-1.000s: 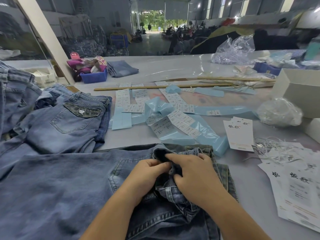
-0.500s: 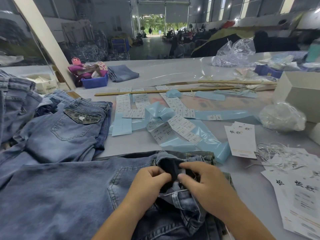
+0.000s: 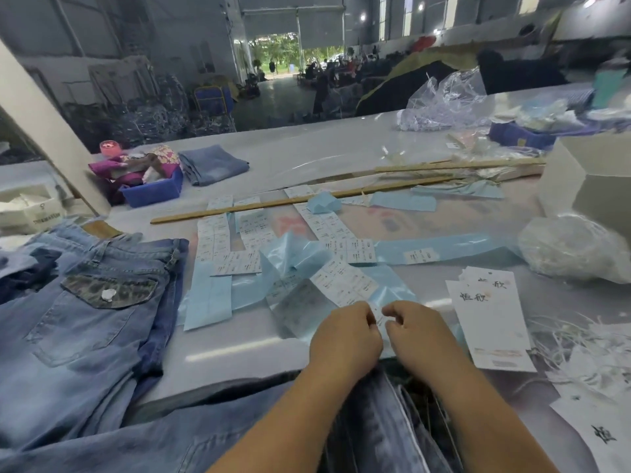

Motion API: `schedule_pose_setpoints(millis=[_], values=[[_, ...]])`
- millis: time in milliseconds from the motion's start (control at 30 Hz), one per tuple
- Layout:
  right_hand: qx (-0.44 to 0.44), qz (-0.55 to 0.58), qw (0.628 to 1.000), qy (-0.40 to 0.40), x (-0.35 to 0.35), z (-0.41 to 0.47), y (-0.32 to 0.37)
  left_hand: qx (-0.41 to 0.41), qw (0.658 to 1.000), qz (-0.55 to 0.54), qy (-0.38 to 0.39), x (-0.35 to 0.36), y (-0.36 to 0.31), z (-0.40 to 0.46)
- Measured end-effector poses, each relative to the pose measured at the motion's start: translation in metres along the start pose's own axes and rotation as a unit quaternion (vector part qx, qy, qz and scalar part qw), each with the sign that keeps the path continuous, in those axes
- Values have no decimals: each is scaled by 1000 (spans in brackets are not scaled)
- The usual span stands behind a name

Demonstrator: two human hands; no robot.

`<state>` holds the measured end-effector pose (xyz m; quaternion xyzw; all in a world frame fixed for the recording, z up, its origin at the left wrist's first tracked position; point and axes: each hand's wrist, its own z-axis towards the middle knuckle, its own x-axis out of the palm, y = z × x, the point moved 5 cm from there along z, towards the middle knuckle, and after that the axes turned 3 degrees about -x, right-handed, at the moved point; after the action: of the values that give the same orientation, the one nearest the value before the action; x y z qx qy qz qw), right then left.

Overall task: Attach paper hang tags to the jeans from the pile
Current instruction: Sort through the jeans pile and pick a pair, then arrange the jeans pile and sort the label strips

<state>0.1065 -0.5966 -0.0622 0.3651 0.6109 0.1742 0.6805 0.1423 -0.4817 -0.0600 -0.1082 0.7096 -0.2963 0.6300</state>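
Both hands are coming up off the jeans [image 3: 379, 435] and reaching forward to the sticker strips, where half a second ago they were working at the folded waistband. Now the left hand [image 3: 345, 336] and right hand [image 3: 415, 336] are meeting knuckle to knuckle over the near end of a white sticker strip [image 3: 345, 285] lying on its pale blue backing [image 3: 208, 302]. Each grip is curling in, fingertips pinching at that strip end; it looks like a label is being peeled loose, though the exact pinch is hiding behind the knuckles.

The jeans are waiting right under the forearms at the near edge of the worktop [image 3: 239, 339], bunched and handy for whatever comes off that strip. More jeans, the pile [image 3: 85, 319], are sitting at the left, flat with a back pocket facing up. The paper hang tags [image 3: 488, 319] are lying just right of the right hand, stacked face up within easy reach, with a tangle of white strings [image 3: 573, 339] beside them, probably the ties. Further strips are fanning out toward the far side, and a long wooden stick [image 3: 273, 203] is lying across their far ends. No tag is on the near jeans yet, as far as can be seen.
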Motion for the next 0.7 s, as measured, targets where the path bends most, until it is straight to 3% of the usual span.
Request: schedule_pose_setpoints(millis=[133, 233, 400, 700], values=[[37, 16, 999, -14, 13, 17, -22, -13, 998, 46, 34, 35, -1, 36], [37, 50, 997, -55, 17, 21, -37, -24, 999, 26, 15, 47, 6, 41], [53, 118, 990, -58, 23, 29, -42, -23, 1000, -4, 15, 41, 17, 45], [39, 117, 987, -101, 16, 31, -44, -16, 1000, -12, -15, 35, 21, 46]])
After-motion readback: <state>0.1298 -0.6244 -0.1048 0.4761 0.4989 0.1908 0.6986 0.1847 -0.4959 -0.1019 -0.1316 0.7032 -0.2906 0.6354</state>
